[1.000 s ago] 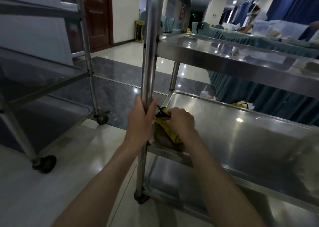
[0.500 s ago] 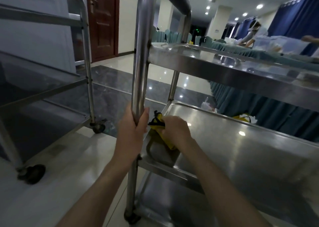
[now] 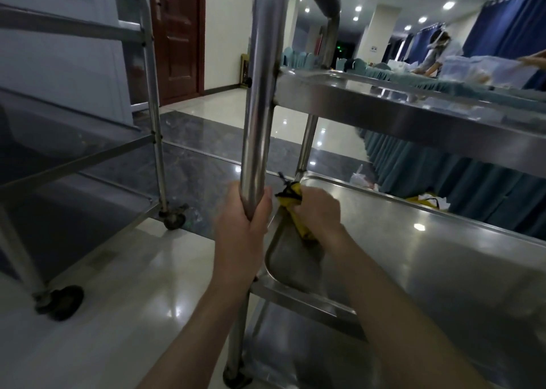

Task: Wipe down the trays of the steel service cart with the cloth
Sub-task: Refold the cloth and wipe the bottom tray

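- The left hand (image 3: 240, 229) is in the middle of the frame. Its fingers are wrapped tight around the shiny upright post (image 3: 256, 99) of the steel cart.
- The right hand (image 3: 317, 211) is just to the right of the post. Its fingers are curled down and clamped on the yellow cloth (image 3: 298, 217).
- The yellow cloth has a bit of black trim at its top. It is bunched up under the right hand and sits in the near left corner of the middle tray (image 3: 413, 258).
- The middle tray fills the lower right of the frame. It is smooth and shiny, with small white lights shining back off it.
- The top tray (image 3: 399, 114) runs across the upper right of the frame, above the middle tray.
- A bottom tray (image 3: 283, 347) shows low down in the frame, under the middle one.
- A second steel cart (image 3: 88, 158) stands on the left side of the frame. It has black wheels on the pale floor.
- A dark red door (image 3: 180, 34) is at the upper left, behind the carts.
- A long table with a blue-green skirt (image 3: 443, 164) is at the right, behind the cart.
- A person (image 3: 440, 51) bends over that table at the upper right, far away and blurry.
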